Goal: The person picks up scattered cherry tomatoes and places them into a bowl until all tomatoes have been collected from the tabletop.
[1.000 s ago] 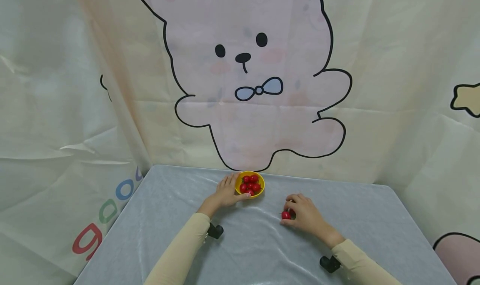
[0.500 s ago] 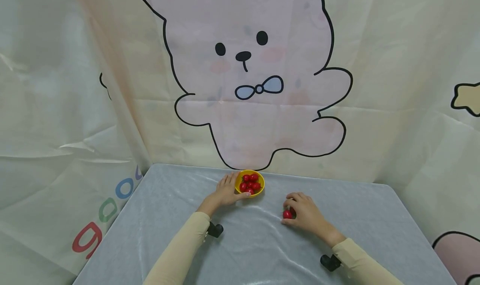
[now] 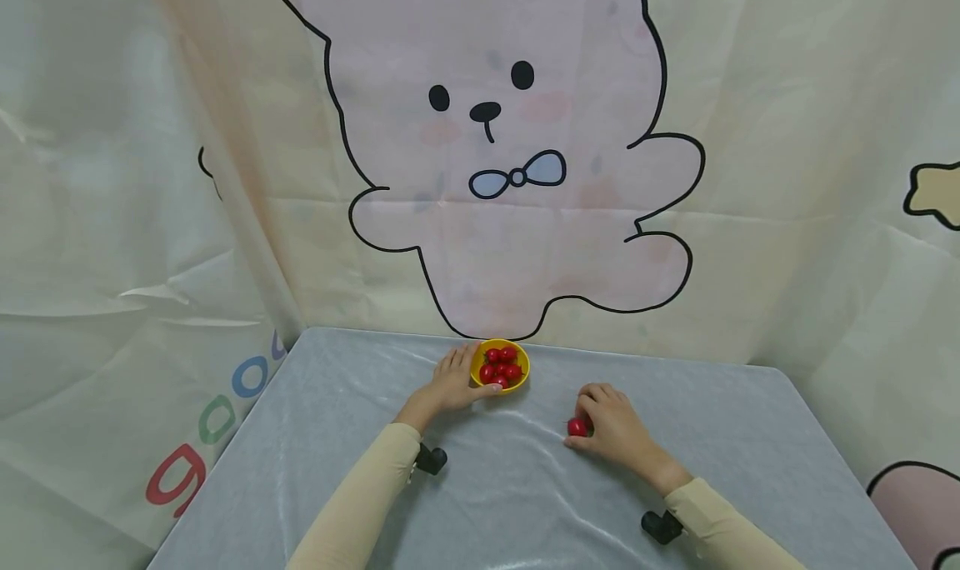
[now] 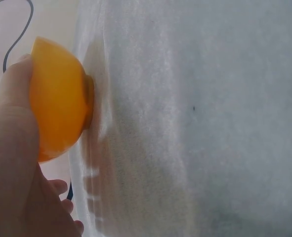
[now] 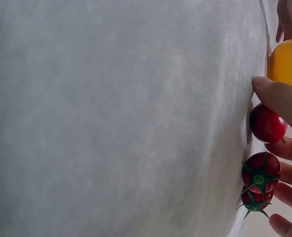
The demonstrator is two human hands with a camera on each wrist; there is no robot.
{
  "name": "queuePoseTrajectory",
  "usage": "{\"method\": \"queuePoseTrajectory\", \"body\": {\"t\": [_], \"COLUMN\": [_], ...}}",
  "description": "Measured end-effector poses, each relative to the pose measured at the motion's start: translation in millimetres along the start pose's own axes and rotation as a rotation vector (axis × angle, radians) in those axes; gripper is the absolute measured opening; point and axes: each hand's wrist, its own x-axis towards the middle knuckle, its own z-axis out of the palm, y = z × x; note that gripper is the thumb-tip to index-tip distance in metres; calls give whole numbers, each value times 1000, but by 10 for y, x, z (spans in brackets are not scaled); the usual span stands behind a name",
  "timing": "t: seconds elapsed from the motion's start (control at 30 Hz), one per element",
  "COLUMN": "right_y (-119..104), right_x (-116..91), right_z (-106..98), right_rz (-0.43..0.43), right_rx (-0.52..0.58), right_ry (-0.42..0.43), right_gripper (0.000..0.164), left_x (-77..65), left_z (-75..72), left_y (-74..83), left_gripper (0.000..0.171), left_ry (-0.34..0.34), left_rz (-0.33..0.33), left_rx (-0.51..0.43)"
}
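Observation:
A small yellow bowl (image 3: 519, 387) with several red cherry tomatoes (image 3: 492, 357) in it stands near the table's far edge. My left hand (image 3: 453, 385) holds it from the left, thumb at the near rim and fingers along the far left side. In the left wrist view the thumb lies against the orange-yellow wall (image 4: 59, 98). To the right, my right hand (image 3: 611, 428) curls its thumb and fingers round a loose cherry tomato (image 3: 577, 427) on the table. From the right wrist, two more tomatoes with green calyxes (image 5: 259, 178) show by the fingers, hidden behind the hand in the head view.
A grey-blue cloth (image 3: 495, 487) with soft creases covers the table (image 3: 337, 470). Behind it hangs a cream curtain (image 3: 765, 178) printed with a large cartoon bear. Each wrist carries a black camera mount (image 3: 660, 527).
The right hand's fingers have curled in a little, and the loose cherry tomato has shifted slightly to the right with the thumb. Left hand and bowl stay in place.

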Motion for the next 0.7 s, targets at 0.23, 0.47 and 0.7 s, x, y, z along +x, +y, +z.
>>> {"method": "queuePoseTrajectory", "body": {"t": [0.23,0.47,0.7], "right_y": [-14,-16,-19], "right_x": [1,-4,15], "right_z": [-4,-6,-8], "right_rz": [13,10,16], "right_rx": [33,51,79], "right_ry": [-1,1,12], "right_gripper": [40,40,37], "left_x": [2,2,1], "left_z": [6,13,16], "left_y": [-9,-16,-18], "left_gripper": [103,102,102], "left_ry": [2,4,6], "left_rz": [2,4,22], "left_rx": [-6,-3,21]}}
